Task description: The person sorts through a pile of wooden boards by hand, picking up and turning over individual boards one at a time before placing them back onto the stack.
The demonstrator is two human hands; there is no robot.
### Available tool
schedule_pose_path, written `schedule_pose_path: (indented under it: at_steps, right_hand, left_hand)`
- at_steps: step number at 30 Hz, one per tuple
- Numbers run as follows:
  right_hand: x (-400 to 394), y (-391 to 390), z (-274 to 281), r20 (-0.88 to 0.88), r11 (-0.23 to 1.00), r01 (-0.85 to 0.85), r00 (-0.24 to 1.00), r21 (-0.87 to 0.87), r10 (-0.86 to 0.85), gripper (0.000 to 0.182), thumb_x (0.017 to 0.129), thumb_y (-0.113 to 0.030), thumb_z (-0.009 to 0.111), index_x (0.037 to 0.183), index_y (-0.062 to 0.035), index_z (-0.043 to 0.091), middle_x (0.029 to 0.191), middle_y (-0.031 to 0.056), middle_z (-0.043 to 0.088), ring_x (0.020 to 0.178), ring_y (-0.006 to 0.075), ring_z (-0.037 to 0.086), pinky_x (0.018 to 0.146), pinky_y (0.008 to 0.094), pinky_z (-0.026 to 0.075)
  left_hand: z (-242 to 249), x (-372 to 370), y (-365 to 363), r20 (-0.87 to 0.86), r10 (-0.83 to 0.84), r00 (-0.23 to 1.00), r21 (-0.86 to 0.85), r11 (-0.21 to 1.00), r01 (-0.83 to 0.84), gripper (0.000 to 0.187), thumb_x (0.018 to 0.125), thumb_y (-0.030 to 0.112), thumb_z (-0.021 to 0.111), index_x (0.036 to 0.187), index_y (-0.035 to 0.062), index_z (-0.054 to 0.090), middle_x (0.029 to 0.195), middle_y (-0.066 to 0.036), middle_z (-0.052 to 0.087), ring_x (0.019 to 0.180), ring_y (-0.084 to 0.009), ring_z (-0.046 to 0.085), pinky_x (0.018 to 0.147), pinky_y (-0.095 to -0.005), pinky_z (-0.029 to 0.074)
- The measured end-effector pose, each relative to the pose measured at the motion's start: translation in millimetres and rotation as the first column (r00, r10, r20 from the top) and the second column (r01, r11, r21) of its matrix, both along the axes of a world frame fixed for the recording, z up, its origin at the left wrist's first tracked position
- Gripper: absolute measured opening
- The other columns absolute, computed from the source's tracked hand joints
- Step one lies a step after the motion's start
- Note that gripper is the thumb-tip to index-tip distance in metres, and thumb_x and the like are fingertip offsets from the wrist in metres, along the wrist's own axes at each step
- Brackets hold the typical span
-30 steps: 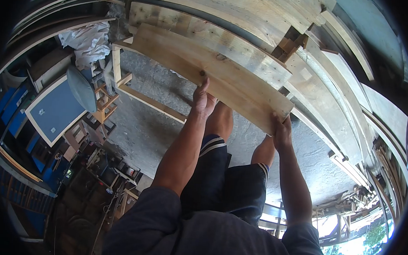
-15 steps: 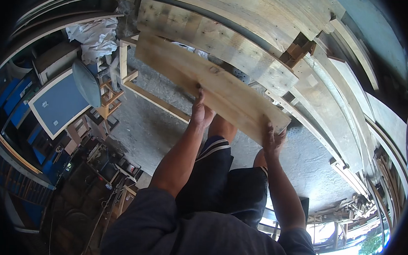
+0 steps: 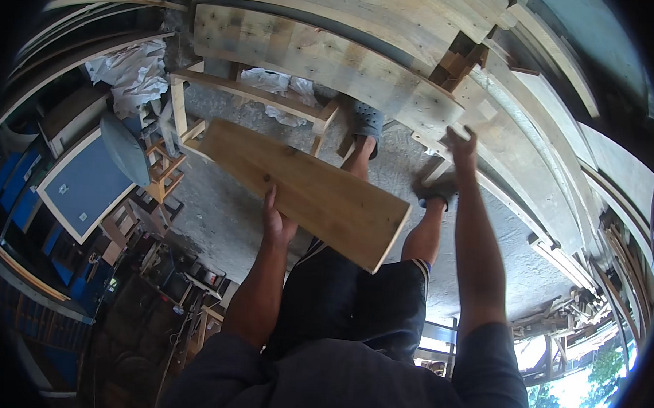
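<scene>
A flat wooden board (image 3: 309,192) slants across the middle of the view, its right end low over my knees. My left hand (image 3: 277,221) grips it along its near edge, thumb on top and the other fingers hidden underneath. Off the board, my right hand (image 3: 461,146) reaches forward with its fingers apart, near the end of a long plank (image 3: 326,62) with dark nail marks. Behind the held board stands a low wooden frame (image 3: 262,97) with legs.
Stacked planks and panels (image 3: 540,169) line the right side. To the left are a blue-grey framed panel (image 3: 91,183), a round disc (image 3: 125,150) and crumpled white plastic (image 3: 132,75). My sandalled foot (image 3: 367,125) rests on the concrete floor (image 3: 232,200).
My right hand has let go of the board and moved forward toward the nail-marked plank. The board has come left and closer to me, still in my left hand. The wooden frame shows more.
</scene>
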State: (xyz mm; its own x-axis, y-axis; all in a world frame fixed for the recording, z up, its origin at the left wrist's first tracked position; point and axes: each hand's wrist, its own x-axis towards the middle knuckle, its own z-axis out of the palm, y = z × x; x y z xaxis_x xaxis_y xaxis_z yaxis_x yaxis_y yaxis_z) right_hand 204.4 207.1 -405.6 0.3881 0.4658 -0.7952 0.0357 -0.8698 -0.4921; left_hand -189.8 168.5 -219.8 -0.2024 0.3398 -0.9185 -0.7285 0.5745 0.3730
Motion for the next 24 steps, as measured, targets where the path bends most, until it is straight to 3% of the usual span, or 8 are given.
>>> schedule_pose_path:
  at_steps: [2,4,6,8,11,14,16,24]
  right_hand:
    - [38,-27,-100,0.043,0.992,-0.096,0.994,-0.079,0.099,0.087,0.075,-0.044,0.075,0.137,-0.0019,0.03,0.114,0.0254,0.059,0.109,0.0297,0.057,0.091,0.0388,0.044]
    - [37,-11,-106,-0.143,0.997,-0.065,0.988,-0.027,0.061,0.073,0.079,-0.038,0.073,0.132,-0.0014,0.04,0.11,0.0176,0.061,0.098,0.0229,0.058,0.088,0.0346,0.043]
    - [10,25,-49,-0.253,0.997,0.031,0.966,-0.071,-0.048,0.06,0.082,-0.034,0.07,0.126,-0.0003,0.046,0.104,0.0118,0.063,0.087,0.0187,0.059,0.086,0.03,0.043]
    - [3,18,-44,-0.107,0.999,0.022,0.994,-0.025,-0.024,0.06,0.079,-0.034,0.073,0.121,0.003,0.052,0.105,0.0126,0.063,0.086,0.0177,0.059,0.077,0.0307,0.047]
    - [-16,-37,-22,-0.497,0.949,0.243,0.86,0.2,-0.116,0.04,0.087,-0.029,0.065,0.114,-0.0002,0.06,0.099,0.0055,0.063,0.091,0.015,0.058,0.08,0.0296,0.047]
    - [-47,-65,44,-0.359,0.998,0.062,0.931,-0.008,-0.06,0.048,0.081,-0.037,0.07,0.114,-0.0028,0.061,0.1,0.0055,0.063,0.093,0.0158,0.057,0.08,0.0301,0.047]
    - [-59,-98,57,-0.532,0.988,0.139,0.833,-0.069,-0.155,0.044,0.08,-0.033,0.072,0.11,-0.0022,0.063,0.093,0.0024,0.064,0.086,0.0149,0.058,0.078,0.0281,0.046]
    - [-29,-155,105,-0.392,0.995,0.056,0.92,0.081,-0.02,0.043,0.08,-0.022,0.072,0.114,0.0002,0.059,0.104,0.0074,0.065,0.098,0.0157,0.059,0.087,0.0287,0.044]
  left_hand:
    - [9,3,-4,0.054,-0.058,0.997,-0.045,0.997,0.061,0.053,0.093,0.042,0.048,0.134,0.0083,0.042,0.131,-0.009,0.05,0.119,-0.0241,0.048,0.099,-0.0437,0.039]
    - [10,9,-5,0.074,-0.063,0.995,-0.047,0.997,0.067,0.053,0.093,0.043,0.048,0.133,0.0078,0.043,0.13,-0.009,0.051,0.118,-0.0241,0.049,0.099,-0.0434,0.039]
    - [13,15,-6,0.105,-0.068,0.992,-0.06,0.995,0.074,0.053,0.093,0.043,0.047,0.132,0.0073,0.044,0.129,-0.008,0.052,0.117,-0.0241,0.049,0.098,-0.0431,0.04]
    - [16,25,-1,0.139,-0.005,0.99,-0.044,0.999,0.011,0.048,0.094,0.04,0.047,0.128,0.0055,0.049,0.12,-0.009,0.058,0.112,-0.0245,0.054,0.095,-0.0399,0.044]
    - [21,36,7,0.074,-0.063,0.995,-0.049,0.997,0.066,0.049,0.094,0.041,0.047,0.128,0.0049,0.048,0.119,-0.01,0.058,0.112,-0.0239,0.054,0.094,-0.0393,0.045]
    - [24,29,-3,0.081,-0.079,0.994,-0.062,0.995,0.084,0.052,0.093,0.042,0.048,0.131,0.0062,0.045,0.123,-0.01,0.054,0.114,-0.025,0.051,0.097,-0.0415,0.041]
    - [32,26,-7,0.085,-0.087,0.993,-0.058,0.994,0.092,0.053,0.093,0.042,0.048,0.131,0.0061,0.044,0.124,-0.01,0.054,0.115,-0.0253,0.051,0.097,-0.0417,0.04]
    - [55,1,-22,0.004,-0.071,0.998,-0.139,0.988,0.07,0.055,0.091,0.041,0.053,0.134,0.0069,0.042,0.127,-0.011,0.052,0.118,-0.0272,0.05,0.1,-0.043,0.039]
